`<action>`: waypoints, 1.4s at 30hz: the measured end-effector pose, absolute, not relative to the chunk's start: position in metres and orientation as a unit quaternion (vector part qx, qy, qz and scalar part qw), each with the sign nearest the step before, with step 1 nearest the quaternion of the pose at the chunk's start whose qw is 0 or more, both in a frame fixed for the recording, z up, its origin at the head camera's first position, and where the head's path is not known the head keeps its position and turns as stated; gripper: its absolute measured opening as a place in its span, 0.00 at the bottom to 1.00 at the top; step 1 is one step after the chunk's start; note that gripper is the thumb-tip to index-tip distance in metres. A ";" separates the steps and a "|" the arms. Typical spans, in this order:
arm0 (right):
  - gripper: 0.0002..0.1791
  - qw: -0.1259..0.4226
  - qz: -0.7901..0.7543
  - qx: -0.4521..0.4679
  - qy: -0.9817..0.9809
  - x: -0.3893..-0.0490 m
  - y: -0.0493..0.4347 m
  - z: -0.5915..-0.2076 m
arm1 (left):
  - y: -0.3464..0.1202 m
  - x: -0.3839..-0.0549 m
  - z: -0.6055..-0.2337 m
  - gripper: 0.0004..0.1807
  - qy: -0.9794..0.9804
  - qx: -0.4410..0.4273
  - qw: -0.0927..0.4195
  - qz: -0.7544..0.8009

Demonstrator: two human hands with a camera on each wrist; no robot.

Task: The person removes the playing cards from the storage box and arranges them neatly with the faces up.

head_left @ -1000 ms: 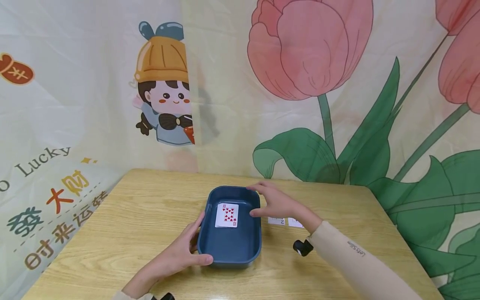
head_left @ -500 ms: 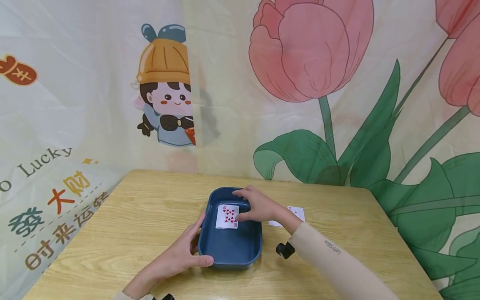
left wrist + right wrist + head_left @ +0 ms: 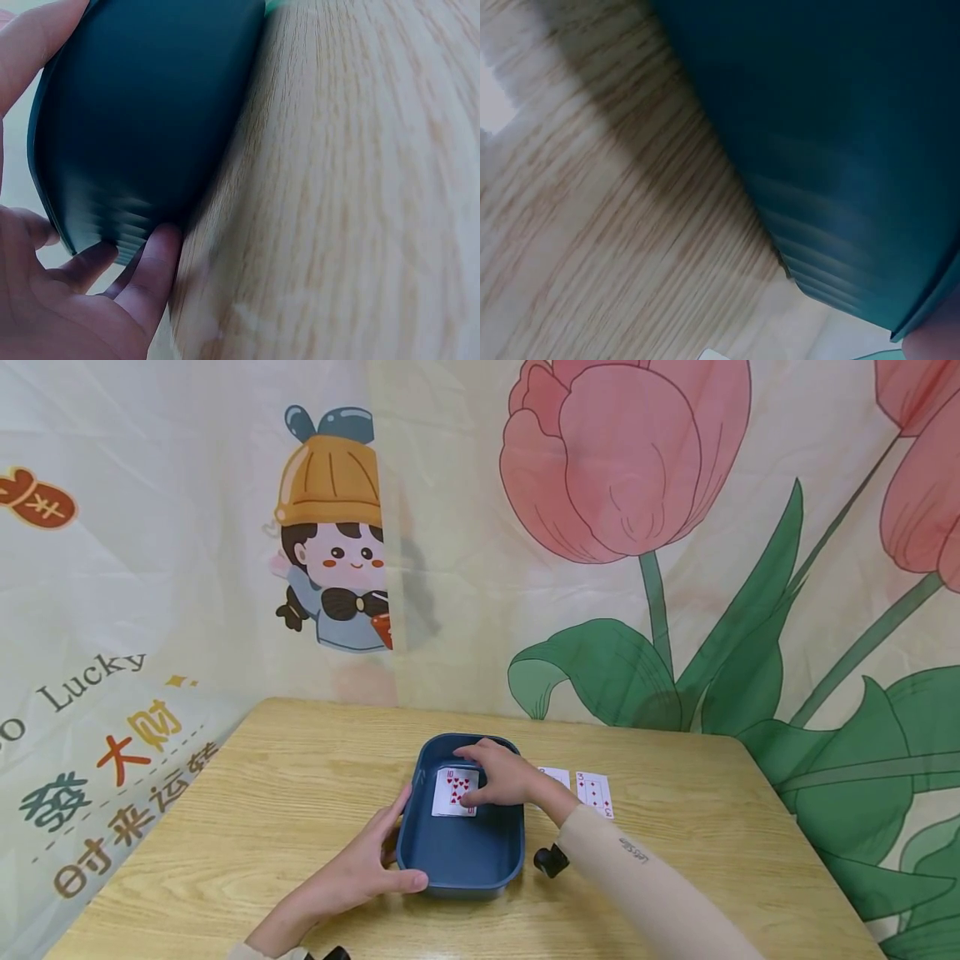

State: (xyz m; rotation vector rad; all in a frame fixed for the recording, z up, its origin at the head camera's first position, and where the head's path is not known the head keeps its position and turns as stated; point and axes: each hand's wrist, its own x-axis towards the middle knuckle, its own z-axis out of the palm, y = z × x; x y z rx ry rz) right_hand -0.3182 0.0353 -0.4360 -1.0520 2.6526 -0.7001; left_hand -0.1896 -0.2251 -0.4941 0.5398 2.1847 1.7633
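The left hand [image 3: 369, 862], spread, touches the blue basin [image 3: 459, 853]; right hand [image 3: 501, 775], also spread, is over ten of hearts [image 3: 448, 795].

Table [image 3: 322, 752]: pale wood grain, far corners rounded, spreads under and around both left hand [image 3: 367, 864] and right hand [image 3: 502, 774]. Wall beyond both hands: cream cloth [image 3: 450, 652], creased. Vertical join [image 3: 392, 668] in the cloth beyond the left hand; cuts off one side of a cartoon figure [image 3: 330, 485] in a yellow hat. Beyond the right hand: large pink tulip [image 3: 622, 468], green leaves [image 3: 615, 660]; second tulip [image 3: 926, 502] farther out to its right. Left of the left hand: slanting lettering [image 3: 120, 760] in blue, red, gold, brown, "Lucky" legible; red pouch [image 3: 45, 503] printed higher. Light: soft overall; white glare [image 3: 493, 97] on wood, right wrist view.
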 end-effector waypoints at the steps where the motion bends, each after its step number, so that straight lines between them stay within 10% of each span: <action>1: 0.42 0.099 -0.231 -0.355 0.900 -0.319 0.034 -0.437 | -0.225 -0.190 -0.494 0.66 0.756 0.187 0.141 0.611; 42: 0.44 0.065 -0.078 -0.319 0.942 -0.321 0.013 -0.452 | -0.226 -0.190 -0.495 0.66 0.750 0.192 0.143 0.616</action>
